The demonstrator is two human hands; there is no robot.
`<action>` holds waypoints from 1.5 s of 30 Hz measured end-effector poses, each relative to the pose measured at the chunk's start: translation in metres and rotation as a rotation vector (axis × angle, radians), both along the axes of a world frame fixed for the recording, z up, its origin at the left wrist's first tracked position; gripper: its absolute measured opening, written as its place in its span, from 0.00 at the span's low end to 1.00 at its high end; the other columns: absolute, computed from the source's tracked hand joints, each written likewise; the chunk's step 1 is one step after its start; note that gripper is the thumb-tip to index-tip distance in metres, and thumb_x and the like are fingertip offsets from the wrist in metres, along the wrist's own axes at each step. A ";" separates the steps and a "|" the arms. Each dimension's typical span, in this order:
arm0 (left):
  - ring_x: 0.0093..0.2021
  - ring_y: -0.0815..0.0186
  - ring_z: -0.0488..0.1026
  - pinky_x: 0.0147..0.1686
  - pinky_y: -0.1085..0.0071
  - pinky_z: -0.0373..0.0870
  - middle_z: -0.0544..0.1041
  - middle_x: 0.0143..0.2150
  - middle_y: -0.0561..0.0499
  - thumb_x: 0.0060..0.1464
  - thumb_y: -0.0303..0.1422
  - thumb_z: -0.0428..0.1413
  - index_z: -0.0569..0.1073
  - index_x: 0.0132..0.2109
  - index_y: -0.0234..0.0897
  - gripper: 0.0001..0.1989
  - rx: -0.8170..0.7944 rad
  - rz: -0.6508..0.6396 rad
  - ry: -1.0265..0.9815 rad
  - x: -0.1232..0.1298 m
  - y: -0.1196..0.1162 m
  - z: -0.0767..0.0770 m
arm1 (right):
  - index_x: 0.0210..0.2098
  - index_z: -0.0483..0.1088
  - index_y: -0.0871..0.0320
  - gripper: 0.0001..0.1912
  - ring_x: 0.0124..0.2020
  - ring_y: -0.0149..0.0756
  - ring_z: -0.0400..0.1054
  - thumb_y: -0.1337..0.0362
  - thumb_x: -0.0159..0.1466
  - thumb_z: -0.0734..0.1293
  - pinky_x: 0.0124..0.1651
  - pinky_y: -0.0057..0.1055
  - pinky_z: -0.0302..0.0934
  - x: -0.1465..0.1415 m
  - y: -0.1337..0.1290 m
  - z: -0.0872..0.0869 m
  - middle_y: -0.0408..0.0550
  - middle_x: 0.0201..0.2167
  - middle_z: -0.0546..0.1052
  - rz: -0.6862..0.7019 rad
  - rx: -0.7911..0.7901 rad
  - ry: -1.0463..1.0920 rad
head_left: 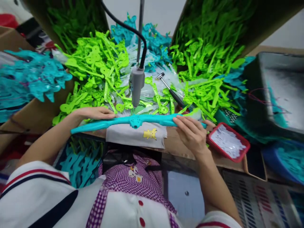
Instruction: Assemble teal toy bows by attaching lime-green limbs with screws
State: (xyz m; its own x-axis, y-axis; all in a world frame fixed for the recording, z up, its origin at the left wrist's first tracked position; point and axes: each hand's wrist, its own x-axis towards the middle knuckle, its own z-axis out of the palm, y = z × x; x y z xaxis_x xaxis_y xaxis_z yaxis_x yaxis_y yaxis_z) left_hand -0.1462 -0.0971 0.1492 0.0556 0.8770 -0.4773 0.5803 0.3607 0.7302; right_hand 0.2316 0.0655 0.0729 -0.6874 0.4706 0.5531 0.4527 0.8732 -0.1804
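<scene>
The long turquoise bar (pixel 155 119) lies crosswise before you, at the near side of the bench. At 3 o'clock from its middle, your right hand (pixel 193 133) grips it, fingers curled over; at 9 o'clock your left hand (pixel 101 112) touches it, fingers nearly straight, though I cannot tell whether they pinch. You seem to be positioning it; the next move probably calls for a steady, level hold. The grey hanging tool (pixel 137 80) points down at 12, the hammer (pixel 169 90) lies at 1.
</scene>
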 end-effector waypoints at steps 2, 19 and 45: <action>0.38 0.57 0.78 0.37 0.67 0.75 0.81 0.37 0.44 0.36 0.59 0.61 0.81 0.37 0.42 0.28 0.151 0.065 0.132 -0.009 -0.017 0.016 | 0.51 0.73 0.40 0.15 0.47 0.41 0.75 0.55 0.68 0.61 0.51 0.44 0.62 -0.002 0.007 0.007 0.44 0.46 0.81 0.006 0.008 0.039; 0.40 0.59 0.79 0.47 0.61 0.67 0.83 0.41 0.48 0.56 0.47 0.56 0.80 0.45 0.46 0.16 0.769 0.184 0.889 0.016 -0.070 -0.020 | 0.48 0.75 0.44 0.13 0.43 0.40 0.74 0.55 0.67 0.62 0.48 0.40 0.65 -0.002 0.012 0.034 0.45 0.43 0.81 -0.007 0.068 0.021; 0.42 0.64 0.81 0.46 0.66 0.73 0.83 0.44 0.47 0.56 0.31 0.61 0.75 0.49 0.38 0.13 1.513 0.099 0.644 0.126 0.003 -0.040 | 0.49 0.75 0.49 0.13 0.44 0.39 0.77 0.64 0.65 0.66 0.51 0.36 0.63 0.010 -0.023 0.017 0.45 0.44 0.82 -0.089 0.307 0.164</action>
